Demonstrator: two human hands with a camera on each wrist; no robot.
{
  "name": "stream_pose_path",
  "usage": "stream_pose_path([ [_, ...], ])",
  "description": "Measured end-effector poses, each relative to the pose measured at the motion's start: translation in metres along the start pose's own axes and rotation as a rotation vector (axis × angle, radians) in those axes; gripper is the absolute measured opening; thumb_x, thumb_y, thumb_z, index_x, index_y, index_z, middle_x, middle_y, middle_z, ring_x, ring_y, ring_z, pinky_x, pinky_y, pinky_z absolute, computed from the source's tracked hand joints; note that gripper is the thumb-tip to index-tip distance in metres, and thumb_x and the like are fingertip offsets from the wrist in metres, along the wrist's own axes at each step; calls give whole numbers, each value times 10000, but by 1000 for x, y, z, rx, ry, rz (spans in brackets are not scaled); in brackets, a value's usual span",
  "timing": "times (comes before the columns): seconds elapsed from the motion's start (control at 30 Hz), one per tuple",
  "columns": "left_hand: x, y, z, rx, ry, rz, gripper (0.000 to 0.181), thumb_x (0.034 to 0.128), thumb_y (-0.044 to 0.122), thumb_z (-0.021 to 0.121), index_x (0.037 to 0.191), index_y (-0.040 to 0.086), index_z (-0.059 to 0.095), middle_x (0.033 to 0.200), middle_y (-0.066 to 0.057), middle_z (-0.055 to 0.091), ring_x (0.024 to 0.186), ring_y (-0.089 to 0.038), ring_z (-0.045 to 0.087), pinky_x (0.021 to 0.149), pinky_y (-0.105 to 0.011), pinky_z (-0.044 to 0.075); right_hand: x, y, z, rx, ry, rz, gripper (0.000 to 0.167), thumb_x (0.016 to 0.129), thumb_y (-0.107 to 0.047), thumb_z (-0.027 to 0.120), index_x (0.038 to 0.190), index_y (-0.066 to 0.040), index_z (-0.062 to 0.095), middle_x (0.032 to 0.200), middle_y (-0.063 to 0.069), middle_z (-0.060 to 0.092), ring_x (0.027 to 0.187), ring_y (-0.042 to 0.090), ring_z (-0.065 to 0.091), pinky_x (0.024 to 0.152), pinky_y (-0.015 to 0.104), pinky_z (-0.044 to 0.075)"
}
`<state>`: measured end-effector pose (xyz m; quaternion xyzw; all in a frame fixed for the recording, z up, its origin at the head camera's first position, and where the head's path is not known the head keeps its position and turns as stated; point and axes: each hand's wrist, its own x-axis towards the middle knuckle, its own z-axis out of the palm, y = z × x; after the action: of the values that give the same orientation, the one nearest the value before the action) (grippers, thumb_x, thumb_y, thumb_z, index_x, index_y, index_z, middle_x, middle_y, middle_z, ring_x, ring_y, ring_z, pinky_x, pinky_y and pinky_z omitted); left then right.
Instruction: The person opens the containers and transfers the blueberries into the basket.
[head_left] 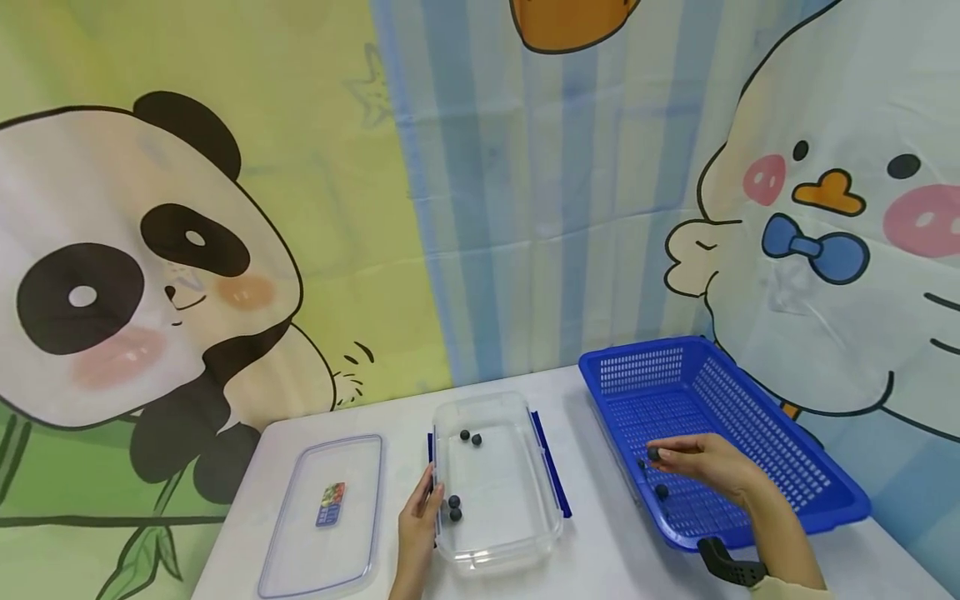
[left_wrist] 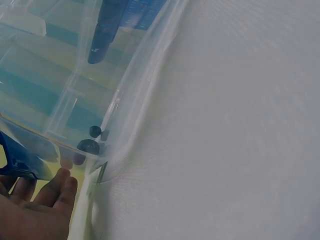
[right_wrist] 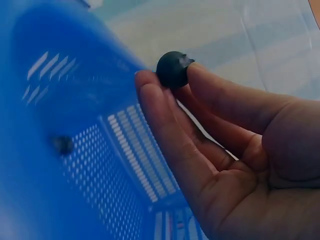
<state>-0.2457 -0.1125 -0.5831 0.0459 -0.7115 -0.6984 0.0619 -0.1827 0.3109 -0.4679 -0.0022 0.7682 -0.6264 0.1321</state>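
Panda print point(head_left: 217, 300) on the curtain point(head_left: 495, 208), far left. Clear lid point(head_left: 300, 550) flat on the white table point(head_left: 592, 500), left side, small colored label point(head_left: 330, 504) on it.

Left hand point(head_left: 417, 517) next, reaching up from the near edge, forearm roughly upright in head view. Fingers extended and relaxed, fingertips against the container's left wall by the blue latch; left wrist view shows some fingers partly behind that latch point(left_wrist: 20, 160). Not clenched.

Clear container point(head_left: 502, 492) in the middle, lid off, blue latches out along both long sides. Four dark balls inside: two at the far left point(head_left: 471, 437), two at the near left point(head_left: 454, 508), close to the left hand.

Blue basket point(head_left: 645, 371) to the right, perforated walls, set at an angle. Dark balls along its left side, one clear point(head_left: 662, 492), one partly hidden by the side.

Right hand point(head_left: 705, 462) above the basket's left part, forearm angled in from near right, black strap point(head_left: 731, 567) at the wrist. Thumb and fingertips pinch one dark ball point(right_wrist: 171, 70), pointing left, palm partly facing the wrist camera. White bird print point(head_left: 825, 333), far right.
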Motion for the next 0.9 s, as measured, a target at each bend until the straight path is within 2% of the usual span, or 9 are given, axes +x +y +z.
stream_pose_path([
  [0.17,-1,2,-3,5,5,-8,483,900,230,612,1345,103,475,1383,-132,424,1292,-304,349,1044,-355,296,-6,14,-9,-42,53,78,451,907,-177,591,1235,120,504,1169,259,573,1049,348,583,899,451,487],
  [0.4,-4,3,-5,10,2,-29,489,904,256,604,1356,128,467,1398,-114,409,1304,-297,331,1045,-353,296,-7,35,-22,-94,18,102,328,905,-24,549,1169,170,527,1080,252,615,955,318,620,839,443,523],
  [0.57,-4,4,-4,8,8,-33,489,901,258,609,1353,132,471,1397,-108,412,1305,-290,331,1045,-350,295,-6,43,-21,-97,24,134,263,878,67,531,1106,195,552,1005,231,638,853,263,643,770,418,554],
  [0.7,-2,3,-3,13,15,-16,478,895,233,619,1340,122,486,1381,-110,431,1297,-287,345,1042,-345,299,-4,44,-18,-134,90,171,247,863,96,527,1088,194,564,999,243,636,841,273,646,746,408,562],
  [0.9,-2,0,1,32,19,40,451,886,179,630,1315,101,515,1352,-111,465,1271,-277,381,1019,-299,320,-5,45,-17,-274,207,204,254,854,92,535,1094,156,589,1044,265,625,949,348,617,783,423,544],
])
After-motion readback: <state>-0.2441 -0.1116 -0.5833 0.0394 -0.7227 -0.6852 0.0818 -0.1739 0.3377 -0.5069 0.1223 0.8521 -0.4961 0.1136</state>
